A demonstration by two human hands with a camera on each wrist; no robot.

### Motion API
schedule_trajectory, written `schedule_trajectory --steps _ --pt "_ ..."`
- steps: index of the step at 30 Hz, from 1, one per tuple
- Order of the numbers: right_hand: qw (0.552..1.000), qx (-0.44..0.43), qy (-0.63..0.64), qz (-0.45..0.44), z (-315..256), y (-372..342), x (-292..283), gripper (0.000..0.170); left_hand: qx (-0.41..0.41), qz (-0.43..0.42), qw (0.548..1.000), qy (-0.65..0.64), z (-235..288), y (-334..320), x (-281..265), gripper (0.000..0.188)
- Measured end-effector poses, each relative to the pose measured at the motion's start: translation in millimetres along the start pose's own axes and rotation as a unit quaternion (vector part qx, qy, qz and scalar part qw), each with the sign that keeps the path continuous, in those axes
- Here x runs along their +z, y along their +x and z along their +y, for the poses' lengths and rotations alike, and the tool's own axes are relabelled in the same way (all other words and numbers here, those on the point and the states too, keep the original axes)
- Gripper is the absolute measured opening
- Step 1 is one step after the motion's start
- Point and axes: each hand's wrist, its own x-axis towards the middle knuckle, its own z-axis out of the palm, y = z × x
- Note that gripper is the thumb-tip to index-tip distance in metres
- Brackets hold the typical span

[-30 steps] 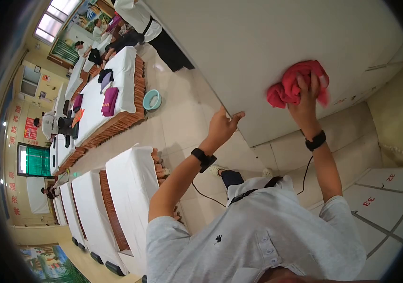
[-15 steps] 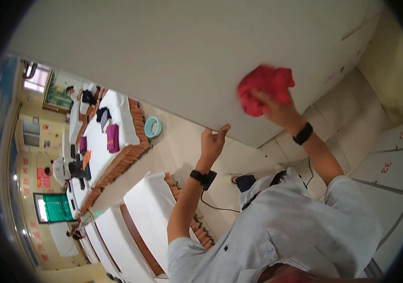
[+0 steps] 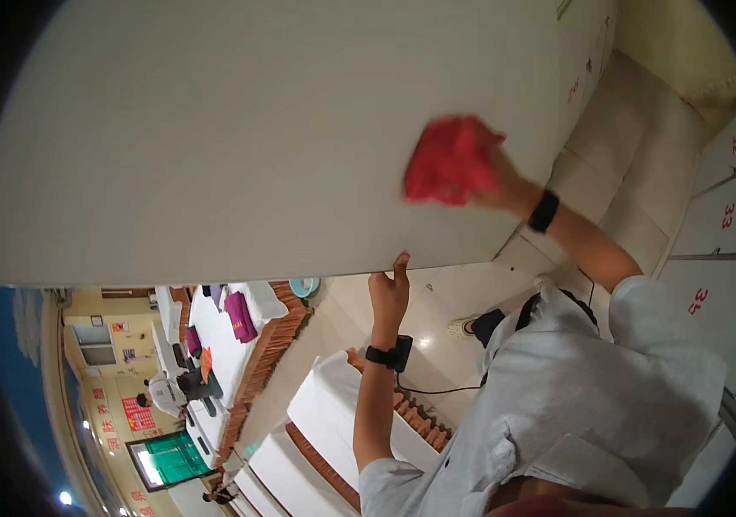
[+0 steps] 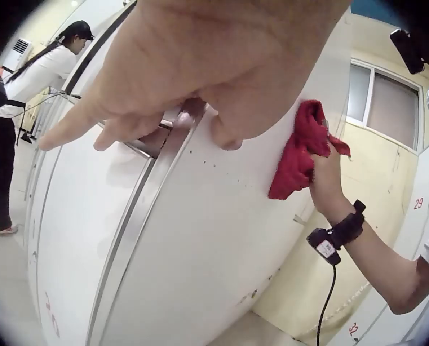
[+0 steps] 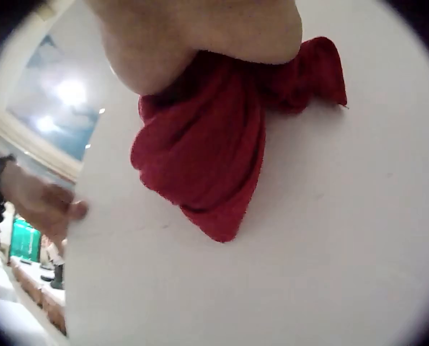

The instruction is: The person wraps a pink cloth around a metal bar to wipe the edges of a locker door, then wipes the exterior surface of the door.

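Observation:
A bunched red cloth lies against the broad pale side panel of a locker cabinet. My right hand holds it there; in the right wrist view a folded corner of the cloth hangs out below the hand. My left hand rests over the panel's near edge. In the left wrist view its thumb lies on the side panel and its fingers reach across the metal edge strip onto the cabinet front, the index finger extended.
Numbered lockers stand close on my right. On the left are beds with white sheets, one bearing folded purple towels. A teal basin sits on the floor. A person in dark trousers stands beyond the cabinet front.
The red cloth and right hand have moved left across the panel. My view has turned, so the panel fills more of it. The left hand stays at the edge.

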Motion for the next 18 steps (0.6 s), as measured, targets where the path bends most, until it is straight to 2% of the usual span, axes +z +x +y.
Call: schedule_trajectory --steps 1,2,3,4,5,7,8,9,11,14,15,17,18 --pt "0.997 0.03 0.015 0.07 23 -5 -10 0.051 -0.013 0.006 1.0 -0.006 1 0 1 0.027" --pt "0.995 0.065 -0.059 0.057 40 -9 -27 0.052 -0.012 0.004 1.0 -0.006 1 1 3 0.027" --pt "0.93 0.36 0.06 0.035 43 4 -47 0.057 -0.009 0.014 1.0 -0.001 1 2 3 0.027" --pt "0.971 0.154 -0.031 0.181 62 14 -58 0.063 -0.007 0.021 1.0 0.007 3 1 3 0.026" --pt "0.969 0.158 -0.034 0.186 67 5 -53 0.063 -0.004 0.015 1.0 0.01 -1 0 4 0.026" --pt "0.927 0.272 0.008 0.257 84 -24 -30 0.064 0.009 0.026 1.0 -0.009 -14 2 7 0.025" --pt "0.933 0.249 -0.014 0.26 72 -35 -13 0.061 0.016 0.012 1.0 -0.011 -14 1 11 0.025" --pt "0.947 0.256 -0.058 0.184 68 -58 4 0.056 0.004 0.024 0.999 -0.029 -15 -1 13 0.025" --pt "0.97 0.161 -0.044 0.177 36 -47 0 0.051 -0.001 0.034 0.999 -0.041 -18 -3 13 0.026" --pt "0.958 0.196 -0.044 0.206 73 -29 -35 0.052 -0.011 0.035 0.999 -0.032 -22 -2 15 0.027" --pt "0.943 0.257 0.03 0.208 67 -6 -62 0.051 0.005 0.049 0.998 -0.048 -23 -2 16 0.027" --pt "0.935 0.216 -0.012 0.28 92 5 -64 0.052 0.023 0.064 0.996 -0.065 -25 -3 18 0.028" --pt "0.935 0.216 -0.013 0.282 92 0 -57 0.052 0.014 0.065 0.995 -0.078 -25 -3 19 0.03"
